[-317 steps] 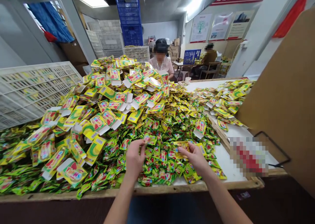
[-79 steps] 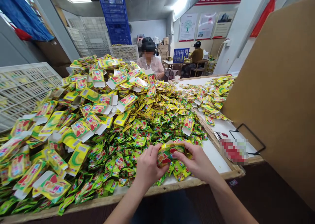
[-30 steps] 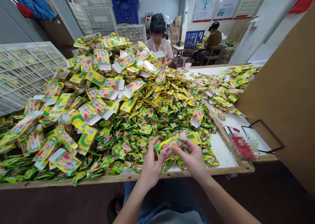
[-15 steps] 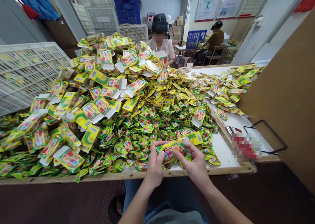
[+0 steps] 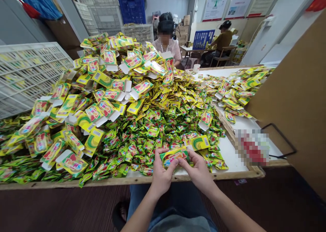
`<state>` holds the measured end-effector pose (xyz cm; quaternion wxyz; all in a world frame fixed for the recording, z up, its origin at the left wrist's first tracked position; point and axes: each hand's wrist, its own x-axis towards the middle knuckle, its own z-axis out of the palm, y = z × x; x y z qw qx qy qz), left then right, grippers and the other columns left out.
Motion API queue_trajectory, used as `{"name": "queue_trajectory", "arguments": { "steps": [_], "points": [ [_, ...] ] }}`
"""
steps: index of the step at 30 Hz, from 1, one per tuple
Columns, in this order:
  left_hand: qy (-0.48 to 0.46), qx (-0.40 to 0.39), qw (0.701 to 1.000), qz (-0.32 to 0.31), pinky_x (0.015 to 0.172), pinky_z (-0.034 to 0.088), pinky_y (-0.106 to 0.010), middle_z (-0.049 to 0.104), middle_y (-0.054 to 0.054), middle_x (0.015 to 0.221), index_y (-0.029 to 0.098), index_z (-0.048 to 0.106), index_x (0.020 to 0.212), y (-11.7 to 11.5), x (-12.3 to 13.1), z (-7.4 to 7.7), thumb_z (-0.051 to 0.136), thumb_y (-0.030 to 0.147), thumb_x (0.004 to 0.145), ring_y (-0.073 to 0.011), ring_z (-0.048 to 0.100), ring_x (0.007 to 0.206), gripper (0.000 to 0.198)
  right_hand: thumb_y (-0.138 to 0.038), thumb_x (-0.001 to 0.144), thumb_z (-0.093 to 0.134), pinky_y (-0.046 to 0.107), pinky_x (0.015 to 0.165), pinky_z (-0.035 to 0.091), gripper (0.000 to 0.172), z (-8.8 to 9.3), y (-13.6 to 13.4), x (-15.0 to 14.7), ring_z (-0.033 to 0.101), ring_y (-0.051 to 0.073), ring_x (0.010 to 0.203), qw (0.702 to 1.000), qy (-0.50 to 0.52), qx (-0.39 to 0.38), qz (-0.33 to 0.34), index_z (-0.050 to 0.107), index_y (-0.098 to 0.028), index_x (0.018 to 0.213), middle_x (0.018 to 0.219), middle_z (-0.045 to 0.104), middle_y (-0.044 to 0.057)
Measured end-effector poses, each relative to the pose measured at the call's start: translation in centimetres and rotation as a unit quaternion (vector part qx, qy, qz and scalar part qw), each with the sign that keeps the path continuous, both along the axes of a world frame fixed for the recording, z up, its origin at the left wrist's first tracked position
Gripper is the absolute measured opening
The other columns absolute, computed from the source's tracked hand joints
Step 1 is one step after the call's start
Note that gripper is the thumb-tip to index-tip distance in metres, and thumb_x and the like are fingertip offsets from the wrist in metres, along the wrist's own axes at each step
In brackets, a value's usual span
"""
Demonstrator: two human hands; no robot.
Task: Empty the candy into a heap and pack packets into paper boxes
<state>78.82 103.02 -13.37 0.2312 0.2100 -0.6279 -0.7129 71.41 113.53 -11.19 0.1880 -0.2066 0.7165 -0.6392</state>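
Near the front edge of the table, a small yellow and green candy box is held level between both hands. My left hand closes around its left end, with the thumb on the printed front. Gripping the other end is my right hand, its thumb also pressed on the front and its fingers behind. No white flap shows at the held box's right end, which the fingers partly cover. Just behind lies another box with its barcode end to the right. Many green candy sachets are spread around the hands.
A tall heap of boxes with white flaps fills the left. A tilted white crate stands beside it. More boxes lie beyond a wooden divider. A black wire frame is at right. Two people sit farther back.
The white flap seen at the held box's right end no longer shows. The box sits more level, and my left thumb has moved right across its front, closer to my right thumb.
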Motion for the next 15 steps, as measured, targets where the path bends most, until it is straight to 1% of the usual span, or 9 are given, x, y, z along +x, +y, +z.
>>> {"name": "queue_trajectory", "arguments": {
  "steps": [2,4,6,8,9,11,12,13,15],
  "points": [
    [-0.011,0.047,0.999,0.010,0.063,0.048,-0.022,0.060,0.000,0.085,0.021,0.041,0.100,0.3,0.1,-0.6,0.065,0.049,0.073,-0.0104,0.059,0.066,0.046,-0.042,0.067,0.074,0.029,0.072,0.052,0.037,-0.8,0.4,-0.3,0.063,0.016,0.075,0.997,0.025,-0.014,-0.073,0.061,-0.019,0.093,0.082,0.066,0.004],
    [-0.045,0.086,0.995,-0.011,0.044,0.039,-0.018,0.057,0.004,0.074,0.022,0.039,0.103,0.4,0.4,-1.2,0.061,0.057,0.074,-0.0061,0.047,0.046,0.050,-0.037,0.056,0.082,0.027,0.072,0.053,0.059,-1.6,1.2,-0.6,0.062,0.015,0.077,0.993,0.025,-0.023,-0.117,0.056,-0.021,0.107,0.091,0.064,0.003],
    [-0.090,0.094,0.988,-0.086,0.038,0.035,-0.019,0.055,0.004,0.072,0.022,0.038,0.111,0.3,1.1,-1.8,0.053,0.063,0.077,-0.0058,0.041,0.041,0.055,-0.036,0.051,0.084,0.026,0.066,0.053,0.069,-2.2,2.2,-1.3,0.062,0.013,0.071,0.999,-0.039,0.002,-0.037,0.056,-0.022,0.113,0.093,0.064,0.002],
    [-0.119,0.070,0.976,-0.167,0.048,0.044,-0.022,0.059,-0.001,0.085,0.022,0.033,0.125,-0.1,2.0,-2.3,0.045,0.064,0.081,-0.0091,0.050,0.050,0.062,-0.038,0.053,0.081,0.025,0.058,0.053,0.054,-1.9,3.2,-3.1,0.062,0.012,0.062,0.988,-0.110,0.061,0.092,0.065,-0.019,0.101,0.083,0.067,0.001],
    [-0.124,0.050,0.973,-0.189,0.058,0.048,-0.025,0.059,-0.005,0.096,0.022,0.027,0.132,-0.3,2.5,-2.5,0.042,0.064,0.083,-0.0110,0.055,0.059,0.066,-0.037,0.053,0.081,0.025,0.056,0.053,0.044,-1.2,3.6,-4.5,0.061,0.012,0.059,0.982,-0.110,0.098,0.120,0.069,-0.017,0.090,0.075,0.068,0.001],
    [-0.128,0.013,0.974,-0.185,0.076,0.049,-0.031,0.056,-0.010,0.113,0.023,0.015,0.139,-0.9,3.5,-2.9,0.040,0.062,0.084,-0.0135,0.058,0.074,0.072,-0.031,0.049,0.082,0.027,0.052,0.052,0.029,1.3,4.5,-8.5,0.062,0.015,0.057,0.982,-0.036,0.170,0.070,0.070,-0.016,0.071,0.067,0.068,0.002],
    [-0.133,0.000,0.977,-0.167,0.081,0.048,-0.033,0.054,-0.011,0.117,0.023,0.012,0.140,-1.3,4.0,-3.1,0.041,0.061,0.084,-0.0141,0.058,0.077,0.074,-0.028,0.046,0.083,0.028,0.050,0.051,0.027,3.1,4.9,-11.0,0.061,0.016,0.055,0.979,0.045,0.195,-0.031,0.069,-0.015,0.066,0.064,0.068,0.003],
    [-0.139,-0.009,0.979,-0.148,0.083,0.047,-0.034,0.053,-0.012,0.119,0.022,0.012,0.140,-1.6,4.4,-3.3,0.042,0.061,0.084,-0.0147,0.058,0.079,0.074,-0.028,0.052,0.081,0.029,0.051,0.050,0.024,5.1,5.3,-13.8,0.061,0.017,0.056,0.970,0.090,0.196,-0.110,0.069,-0.013,0.067,0.065,0.068,0.005],
    [-0.154,-0.023,0.982,-0.111,0.082,0.047,-0.034,0.053,-0.012,0.120,0.022,0.018,0.139,-2.3,5.0,-3.5,0.044,0.059,0.083,-0.0158,0.058,0.080,0.071,-0.031,0.069,0.071,0.030,0.057,0.048,0.025,9.3,6.2,-19.1,0.062,0.017,0.066,0.944,0.159,0.185,-0.220,0.069,-0.009,0.080,0.079,0.069,0.012]
  ]
}}
